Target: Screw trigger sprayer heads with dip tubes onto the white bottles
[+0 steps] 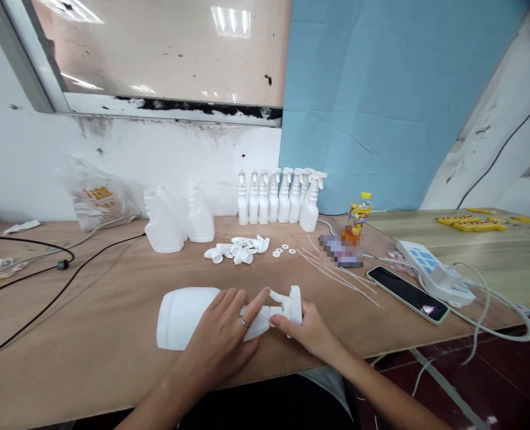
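Observation:
A white spray bottle (pixel 184 316) lies on its side at the table's front, its base to the left. My left hand (pixel 226 328) is wrapped over the bottle's body near the neck, with a ring on one finger. At the neck end, my right hand (pixel 307 328) grips the white trigger sprayer head (pixel 295 303), which sits at the bottle's mouth. How far it is screwed on, I cannot tell. Beyond the hands lie a pile of loose sprayer heads (pixel 242 249), several small white washers (pixel 285 246) and several thin white tubes (pixel 336 276).
Headless white bottles (pixel 201 218) stand at the back left, and a row of bottles with sprayers (pixel 285 197) along the wall. A drink bottle (pixel 358 218), a phone (pixel 407 294) and a power strip (pixel 435 273) with cables occupy the right. A plastic bag (pixel 97 200) and black cables lie left.

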The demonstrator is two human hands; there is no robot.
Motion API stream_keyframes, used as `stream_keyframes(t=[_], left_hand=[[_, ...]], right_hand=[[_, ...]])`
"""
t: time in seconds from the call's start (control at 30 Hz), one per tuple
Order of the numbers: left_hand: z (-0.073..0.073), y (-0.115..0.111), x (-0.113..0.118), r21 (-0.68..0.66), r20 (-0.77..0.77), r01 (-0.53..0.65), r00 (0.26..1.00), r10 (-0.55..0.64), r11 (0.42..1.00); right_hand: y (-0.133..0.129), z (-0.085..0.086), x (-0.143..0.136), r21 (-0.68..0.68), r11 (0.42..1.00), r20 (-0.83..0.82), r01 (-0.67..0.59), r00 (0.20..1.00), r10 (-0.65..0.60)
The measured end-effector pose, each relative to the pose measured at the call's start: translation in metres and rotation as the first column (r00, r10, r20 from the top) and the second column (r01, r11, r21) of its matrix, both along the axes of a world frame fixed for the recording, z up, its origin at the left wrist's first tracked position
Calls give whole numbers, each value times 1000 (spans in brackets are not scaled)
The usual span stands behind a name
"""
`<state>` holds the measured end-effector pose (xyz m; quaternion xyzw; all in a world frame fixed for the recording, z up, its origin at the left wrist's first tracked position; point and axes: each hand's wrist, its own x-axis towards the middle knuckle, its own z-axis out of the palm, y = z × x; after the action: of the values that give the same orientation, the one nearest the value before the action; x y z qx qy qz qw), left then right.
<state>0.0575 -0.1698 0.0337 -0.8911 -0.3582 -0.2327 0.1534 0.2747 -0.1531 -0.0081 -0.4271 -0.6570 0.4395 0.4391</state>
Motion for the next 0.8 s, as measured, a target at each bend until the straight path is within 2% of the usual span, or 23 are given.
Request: stream_keyframes(t=[0.13, 0.33, 0.5, 0.67, 0.8], left_hand=[[2, 5, 4, -4, -78, -7, 997, 6, 1000], [-11, 7, 2, 116, -35, 58, 998, -54, 992], [-9, 7, 1, 133, -41, 41, 999, -36, 990], [-13, 8, -2, 208, -22, 125, 992, -123, 970], [-10, 1, -4, 213, -21, 86, 996, -84, 973]], right_hand=[[-1, -1, -1, -21, 999, 10, -37, 999, 37], [-2, 0, -3, 9, 998, 42, -56, 998, 56], [-3, 2, -3, 16, 997, 30, -72, 997, 72], [-5, -3, -2, 37, 997, 105, -73, 992, 69], [-6, -4, -2, 18, 995, 87, -102, 991, 100]])
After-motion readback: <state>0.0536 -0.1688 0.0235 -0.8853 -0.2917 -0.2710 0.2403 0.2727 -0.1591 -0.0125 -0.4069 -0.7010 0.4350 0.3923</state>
